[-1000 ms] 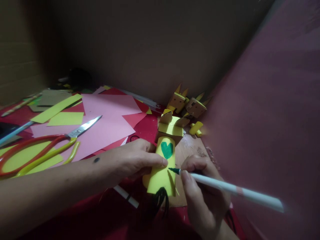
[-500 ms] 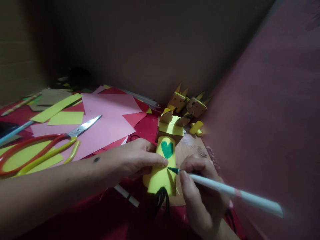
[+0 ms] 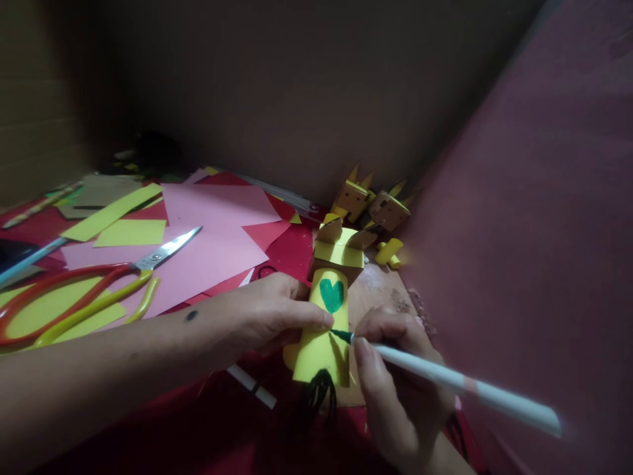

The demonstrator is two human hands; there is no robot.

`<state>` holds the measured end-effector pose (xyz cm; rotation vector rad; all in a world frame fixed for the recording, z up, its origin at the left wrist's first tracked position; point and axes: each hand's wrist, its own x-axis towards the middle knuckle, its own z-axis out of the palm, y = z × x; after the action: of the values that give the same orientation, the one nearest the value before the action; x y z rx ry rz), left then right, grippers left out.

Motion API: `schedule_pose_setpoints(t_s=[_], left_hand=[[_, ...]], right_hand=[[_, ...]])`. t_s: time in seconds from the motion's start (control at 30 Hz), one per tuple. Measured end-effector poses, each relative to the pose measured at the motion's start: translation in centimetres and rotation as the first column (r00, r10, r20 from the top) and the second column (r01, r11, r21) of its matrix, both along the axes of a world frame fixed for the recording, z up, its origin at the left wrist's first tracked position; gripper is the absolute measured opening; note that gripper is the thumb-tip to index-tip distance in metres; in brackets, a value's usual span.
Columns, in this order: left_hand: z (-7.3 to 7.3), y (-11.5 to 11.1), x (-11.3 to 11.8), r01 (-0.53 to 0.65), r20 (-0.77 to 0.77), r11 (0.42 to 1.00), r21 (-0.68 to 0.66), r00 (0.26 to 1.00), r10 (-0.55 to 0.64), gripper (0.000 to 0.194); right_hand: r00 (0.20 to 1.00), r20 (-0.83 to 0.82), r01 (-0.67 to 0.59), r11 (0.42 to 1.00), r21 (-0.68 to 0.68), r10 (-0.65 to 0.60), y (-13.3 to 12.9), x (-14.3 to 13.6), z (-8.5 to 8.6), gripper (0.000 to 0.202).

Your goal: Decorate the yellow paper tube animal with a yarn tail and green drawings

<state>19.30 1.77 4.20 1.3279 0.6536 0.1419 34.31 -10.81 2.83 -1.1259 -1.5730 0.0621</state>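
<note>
A yellow paper figure with a rolled body lies on a piece of brown cardboard. Its back bears a filled green heart, and a black yarn tail hangs at the near end. At the far end is a box-shaped head with cardboard ears. My left hand grips the body from the left, thumb on top below the heart. In my right hand is a white felt-tip marker; its dark green tip is at the paper just beside my left thumb.
Scissors with red and yellow handles lie on pink paper at the left, among yellow strips and red sheets. Two similar cardboard figures stand at the back, near small yellow rolls. A pinkish wall slopes up at the right.
The marker tip has shifted very slightly left and up, towards my left thumb. Both hands keep their hold, and the rest looks the same.
</note>
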Motion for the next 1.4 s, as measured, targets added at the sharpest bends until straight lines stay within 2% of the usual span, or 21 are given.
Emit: schedule_pose_setpoints(t_s=[0.27, 0.47, 0.8, 1.03, 1.23, 1.4], left_hand=[[0.2, -0.1, 0.0, -0.002, 0.005, 1.000, -0.008, 1.000, 0.002, 0.030], [0.2, -0.1, 0.0, -0.016, -0.022, 1.000, -0.007, 1.000, 0.015, 0.029], [0.4, -0.4, 0.1, -0.036, -0.032, 0.998, -0.054, 0.999, 0.034, 0.030], [0.3, -0.2, 0.1, -0.019, -0.026, 0.999, -0.038, 1.000, 0.018, 0.030], [0.5, -0.3, 0.1, -0.011, -0.030, 0.999, -0.036, 0.999, 0.010, 0.028], [0.6, -0.3, 0.3, -0.018, -0.041, 0.999, -0.034, 0.999, 0.017, 0.026]], right_hand=[[0.998, 0.042, 0.056, 0.998, -0.020, -0.055, -0.2, 0.0, -0.3, 0.016], [0.997, 0.058, 0.057, 0.998, -0.012, -0.056, -0.4, 0.0, 0.3, 0.019], [0.983, 0.113, 0.150, 0.988, -0.026, -0.146, -0.7, 0.7, 0.5, 0.021], [0.990, 0.087, 0.117, 0.993, -0.030, -0.114, -0.7, 0.4, 0.8, 0.022], [0.982, 0.012, 0.189, 0.980, -0.057, -0.189, -0.9, -1.1, 0.5, 0.020], [0.984, -0.059, 0.162, 0.982, -0.097, -0.168, -1.1, -2.1, 0.1, 0.018]])
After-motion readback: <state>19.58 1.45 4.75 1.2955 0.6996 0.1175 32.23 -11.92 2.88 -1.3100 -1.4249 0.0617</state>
